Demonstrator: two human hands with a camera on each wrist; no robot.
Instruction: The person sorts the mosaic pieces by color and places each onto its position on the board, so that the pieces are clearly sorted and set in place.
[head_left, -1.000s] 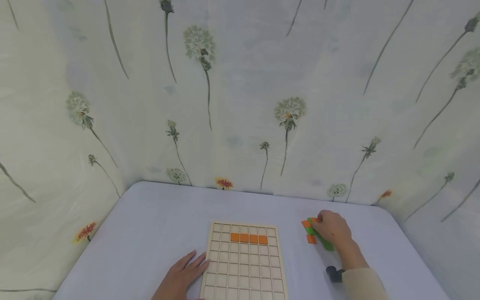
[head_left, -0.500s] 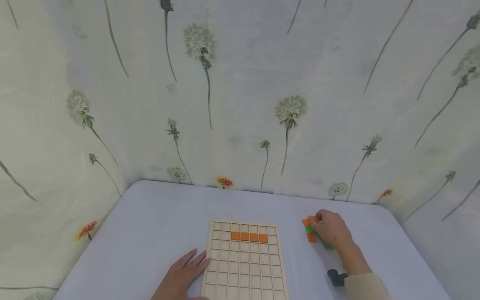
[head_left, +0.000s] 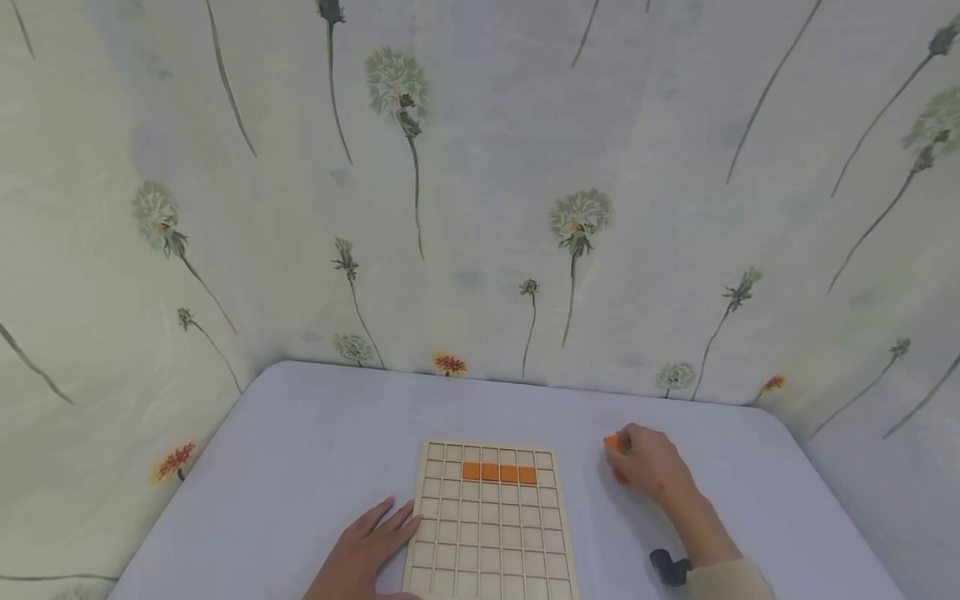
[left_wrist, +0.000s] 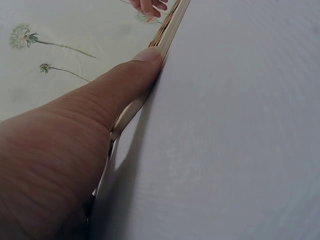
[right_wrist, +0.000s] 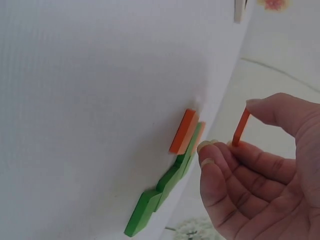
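Observation:
My right hand [head_left: 652, 467] pinches a thin orange square tile [right_wrist: 241, 127] between thumb and fingertip, held above the table in the right wrist view. Under and beside that hand lie several loose tiles. An orange tile [right_wrist: 184, 132] and overlapping green tiles [right_wrist: 150, 205] show there; in the head view the hand hides most of them. My left hand [head_left: 360, 554] rests at the left edge of a light wooden grid board [head_left: 489, 537], fingers spread and fairly straight. Its thumb [left_wrist: 135, 75] lies along the board's edge. Orange tiles [head_left: 490, 472] fill a short row of cells near the board's far end.
A dark, bent, tube-like object [head_left: 670, 568] lies by the right forearm. The white table [head_left: 337, 433] ends at a back edge against a flower-patterned cloth [head_left: 480, 167], which also covers the sides.
My right hand has shifted a little left over the loose tiles, now covering the green ones in the head view. The left hand and the board have stayed put.

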